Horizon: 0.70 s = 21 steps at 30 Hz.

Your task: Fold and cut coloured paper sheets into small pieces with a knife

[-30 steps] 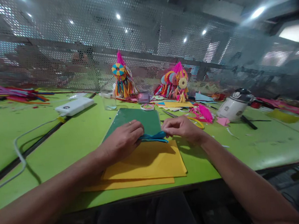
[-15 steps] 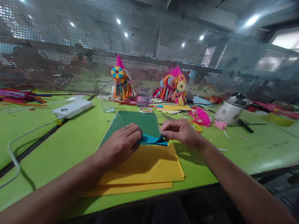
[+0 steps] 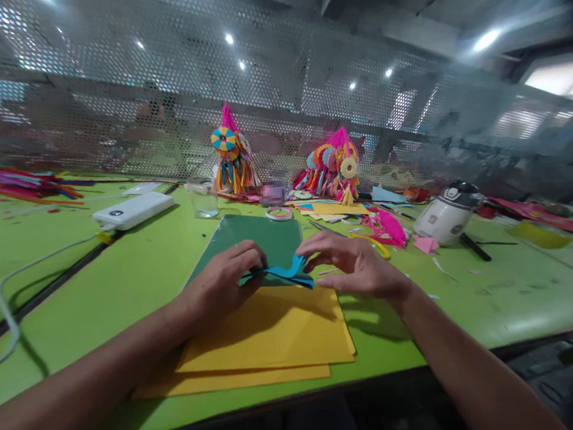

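Observation:
My left hand (image 3: 229,277) is closed on a folded strip of blue paper (image 3: 284,273), gripping its left end. The strip's layers have parted at the right, and the upper one curls upward. At that end is my right hand (image 3: 355,262), its thumb and fingers spread apart. Its fingertips are at the curled layer and the thumb is beside the lower one; firm contact is unclear. Beneath and beyond the strip lies a dark green board (image 3: 263,234). Sheets of yellow paper (image 3: 277,336) lie nearer to me, partly under my left hand and forearm.
Scissors with yellow handles (image 3: 377,244) and pink scraps (image 3: 388,227) lie to the right, before a white kettle-like container (image 3: 447,213). A roll of tape (image 3: 279,213) touches the board's far edge. At left are a glass (image 3: 203,199) and a white power bank (image 3: 133,210) with a cable.
The blue strip has been lifted slightly and its layers have spread at the right end. My right hand's fingers have opened from a pinch on that end.

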### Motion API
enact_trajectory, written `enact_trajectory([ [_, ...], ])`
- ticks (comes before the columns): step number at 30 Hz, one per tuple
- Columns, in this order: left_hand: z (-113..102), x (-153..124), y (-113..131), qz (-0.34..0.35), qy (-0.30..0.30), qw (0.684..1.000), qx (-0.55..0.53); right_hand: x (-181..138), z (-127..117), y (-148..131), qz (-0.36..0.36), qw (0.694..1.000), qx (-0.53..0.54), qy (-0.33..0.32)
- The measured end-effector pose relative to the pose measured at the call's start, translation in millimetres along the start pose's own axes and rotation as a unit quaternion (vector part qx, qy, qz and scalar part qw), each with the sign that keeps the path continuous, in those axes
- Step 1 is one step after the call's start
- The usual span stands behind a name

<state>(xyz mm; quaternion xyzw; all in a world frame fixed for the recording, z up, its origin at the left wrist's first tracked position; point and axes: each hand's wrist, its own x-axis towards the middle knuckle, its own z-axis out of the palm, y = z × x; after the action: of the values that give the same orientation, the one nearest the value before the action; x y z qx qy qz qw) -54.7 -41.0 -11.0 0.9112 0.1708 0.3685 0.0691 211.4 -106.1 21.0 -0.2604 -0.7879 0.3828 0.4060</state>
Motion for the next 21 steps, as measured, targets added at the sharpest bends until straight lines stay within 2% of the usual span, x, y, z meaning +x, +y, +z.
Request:
enact_trajectory([
  [7,1,1,0,-0.003,-0.005,1.000,-0.013,1,9,4,-0.009,0.999,-0.041,0.024],
  [14,5,-1,-1,0.000,0.000,1.000,-0.011,2,19,7,-0.023,0.996,-0.001,0.084],
  [21,9,-1,6,-0.003,-0.025,0.999,-0.034,1,26,3,-0.056,0.990,-0.075,0.102],
])
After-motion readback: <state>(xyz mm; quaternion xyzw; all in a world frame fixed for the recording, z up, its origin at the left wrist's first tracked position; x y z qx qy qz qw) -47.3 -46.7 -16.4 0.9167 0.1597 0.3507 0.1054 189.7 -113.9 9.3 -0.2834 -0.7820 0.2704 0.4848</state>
